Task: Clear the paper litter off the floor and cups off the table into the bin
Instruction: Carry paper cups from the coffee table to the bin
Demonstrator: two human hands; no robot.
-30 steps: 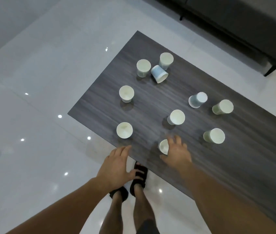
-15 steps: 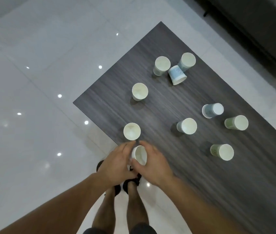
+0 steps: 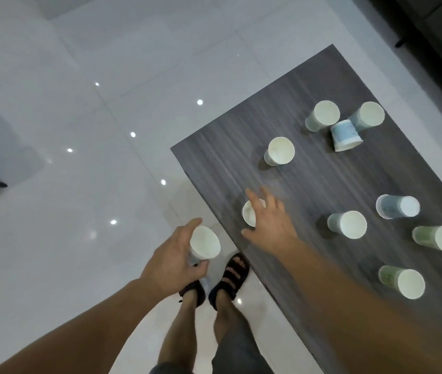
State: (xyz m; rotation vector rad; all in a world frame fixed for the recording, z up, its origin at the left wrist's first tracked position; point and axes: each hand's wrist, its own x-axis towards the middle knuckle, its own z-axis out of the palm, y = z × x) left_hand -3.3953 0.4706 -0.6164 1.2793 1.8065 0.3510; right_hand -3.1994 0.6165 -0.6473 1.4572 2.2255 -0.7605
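My left hand (image 3: 172,261) grips a white paper cup (image 3: 204,246) off the table's near edge, above the floor. My right hand (image 3: 270,225) hovers with spread fingers over another white cup (image 3: 249,217) standing near the corner of the dark wooden table (image 3: 322,179); that cup is partly hidden by the fingers. Several more paper cups stand or lie on the table: a white one (image 3: 279,151), a cluster at the far end (image 3: 345,136), a blue one on its side (image 3: 397,207) and green ones (image 3: 436,238) at the right.
Glossy white floor tiles (image 3: 84,130) spread to the left. My sandalled feet (image 3: 232,276) stand by the table edge. A dark sofa (image 3: 436,28) fills the upper right. No bin or paper litter is in view.
The cup passed from my right hand into my left, which drew it off the table. My right hand opened and moved over the corner cup. The camera swung left.
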